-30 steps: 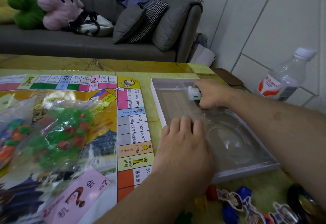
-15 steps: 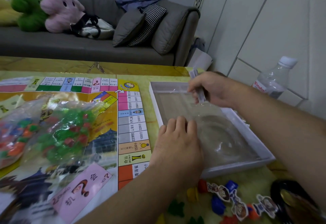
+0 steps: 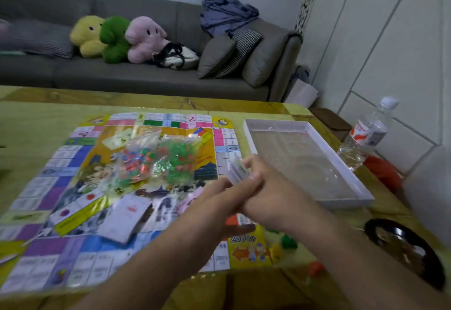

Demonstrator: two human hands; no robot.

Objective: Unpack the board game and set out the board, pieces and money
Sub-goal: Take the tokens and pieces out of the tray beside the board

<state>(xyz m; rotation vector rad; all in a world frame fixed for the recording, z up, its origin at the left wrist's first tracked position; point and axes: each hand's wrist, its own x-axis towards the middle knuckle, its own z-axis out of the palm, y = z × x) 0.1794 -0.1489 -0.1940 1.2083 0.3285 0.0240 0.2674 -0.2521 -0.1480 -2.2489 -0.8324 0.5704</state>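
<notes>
Board (image 3: 102,256) lies unfolded on table (image 3: 36,124), two piece bags (image 3: 158,160) unopened at its centre, box tray (image 3: 346,170) right looks emptied; both hands, right hand (image 3: 273,195) and left hand (image 3: 219,202), pinch the money stack (image 3: 238,169) above the board's right edge, money and pieces not yet dealt out.

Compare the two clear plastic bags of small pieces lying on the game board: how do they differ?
The left clear plastic bag holds pieces of mixed colours: orange, red, blue and green. The right clear plastic bag holds mostly green pieces with a few red ones. The left one looks flatter, the right fuller. Both lie side by side, unopened, on the colourful paper game board.
</notes>
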